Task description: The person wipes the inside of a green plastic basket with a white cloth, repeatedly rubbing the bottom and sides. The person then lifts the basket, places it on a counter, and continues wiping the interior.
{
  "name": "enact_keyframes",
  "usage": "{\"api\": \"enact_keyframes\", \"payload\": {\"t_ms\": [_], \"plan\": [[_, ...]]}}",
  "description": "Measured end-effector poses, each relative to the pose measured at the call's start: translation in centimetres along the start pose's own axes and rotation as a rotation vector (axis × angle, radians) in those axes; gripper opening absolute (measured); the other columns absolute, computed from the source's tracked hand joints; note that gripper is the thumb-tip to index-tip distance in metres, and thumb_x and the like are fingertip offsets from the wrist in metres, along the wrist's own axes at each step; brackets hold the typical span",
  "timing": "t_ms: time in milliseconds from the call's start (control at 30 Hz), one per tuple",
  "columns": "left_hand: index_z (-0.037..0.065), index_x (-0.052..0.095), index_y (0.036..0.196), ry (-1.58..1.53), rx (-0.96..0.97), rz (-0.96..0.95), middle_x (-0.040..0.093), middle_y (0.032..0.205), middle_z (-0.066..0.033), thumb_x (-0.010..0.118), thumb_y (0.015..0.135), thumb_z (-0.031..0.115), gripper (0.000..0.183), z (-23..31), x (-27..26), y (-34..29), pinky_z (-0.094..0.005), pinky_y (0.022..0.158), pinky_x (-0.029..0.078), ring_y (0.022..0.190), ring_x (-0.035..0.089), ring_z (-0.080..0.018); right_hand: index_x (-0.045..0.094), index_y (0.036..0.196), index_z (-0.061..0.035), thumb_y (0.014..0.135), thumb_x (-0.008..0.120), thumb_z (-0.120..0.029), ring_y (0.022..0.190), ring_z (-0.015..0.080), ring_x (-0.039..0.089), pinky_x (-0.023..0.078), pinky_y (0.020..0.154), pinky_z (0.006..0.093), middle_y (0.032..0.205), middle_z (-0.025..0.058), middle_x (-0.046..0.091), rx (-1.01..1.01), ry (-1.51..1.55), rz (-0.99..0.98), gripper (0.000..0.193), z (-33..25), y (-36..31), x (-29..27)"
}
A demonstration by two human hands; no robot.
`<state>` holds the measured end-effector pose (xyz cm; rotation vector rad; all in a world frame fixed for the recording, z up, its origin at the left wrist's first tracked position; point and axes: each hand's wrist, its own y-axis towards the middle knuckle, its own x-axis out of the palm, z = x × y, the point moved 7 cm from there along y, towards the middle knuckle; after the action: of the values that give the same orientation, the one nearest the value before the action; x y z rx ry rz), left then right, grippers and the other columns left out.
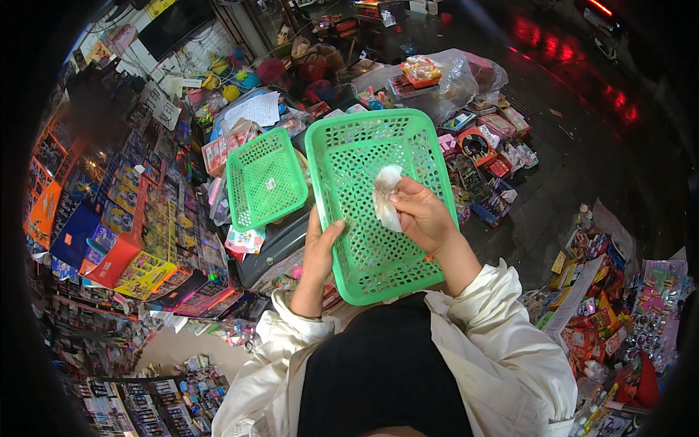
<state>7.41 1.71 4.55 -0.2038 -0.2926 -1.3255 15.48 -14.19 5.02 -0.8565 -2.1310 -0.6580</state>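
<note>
A large green perforated plastic basket [349,156] is tilted up in front of me. My left hand [319,251] grips its left rim, thumb over the edge. My right hand [422,215] is inside the basket, closed on a crumpled white cloth [384,195] pressed against the basket's mesh bottom. Both forearms wear cream-white sleeves.
A smaller green basket [265,178] rests to the left on a dark case [273,247]. Packaged goods crowd the display at left [138,218], the stall ahead, and the ground at right [604,306]. A clear plastic bag of goods [444,76] lies beyond. Wet dark pavement [582,153] stretches right.
</note>
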Motion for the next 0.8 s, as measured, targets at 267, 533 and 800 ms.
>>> {"api": "enact_keyframes", "payload": {"t_ms": [267,533,800], "plan": [[0.007,0.038,0.141,-0.055,-0.082,-0.039,0.059,0.114,-0.0090,0.041,0.069,-0.008,0.074,0.4,0.3,-0.2,-0.0294,0.087,0.048,0.097,0.058,-0.0192,0.064,0.111,0.0063,0.096,0.052,-0.006,0.099,0.0208,0.066,0.052,0.090,0.0341,0.111,0.0149,0.066,-0.094,-0.478,0.196,0.023,-1.9,0.3,-1.6],[0.007,0.030,0.149,0.106,-0.026,-0.122,0.053,0.128,-0.0097,0.044,0.065,-0.008,0.086,-0.1,1.0,-0.2,-0.0281,0.091,0.045,0.110,0.054,-0.0193,0.065,0.108,0.0041,0.083,0.072,0.004,0.093,0.0130,0.063,0.055,0.077,0.0270,0.105,0.0085,0.061,-0.652,-0.699,0.449,0.026,-4.7,2.4,0.7],[0.005,0.028,0.151,0.316,0.007,-0.189,0.053,0.124,-0.0043,0.040,0.073,-0.011,0.081,-0.8,2.1,-1.3,-0.0231,0.090,0.042,0.106,0.052,-0.0124,0.069,0.103,-0.0028,0.077,0.070,0.006,0.086,0.0325,0.066,0.054,0.076,0.0365,0.093,0.0132,0.068,-1.130,-1.441,0.292,0.028,-3.5,5.0,4.8]]}}
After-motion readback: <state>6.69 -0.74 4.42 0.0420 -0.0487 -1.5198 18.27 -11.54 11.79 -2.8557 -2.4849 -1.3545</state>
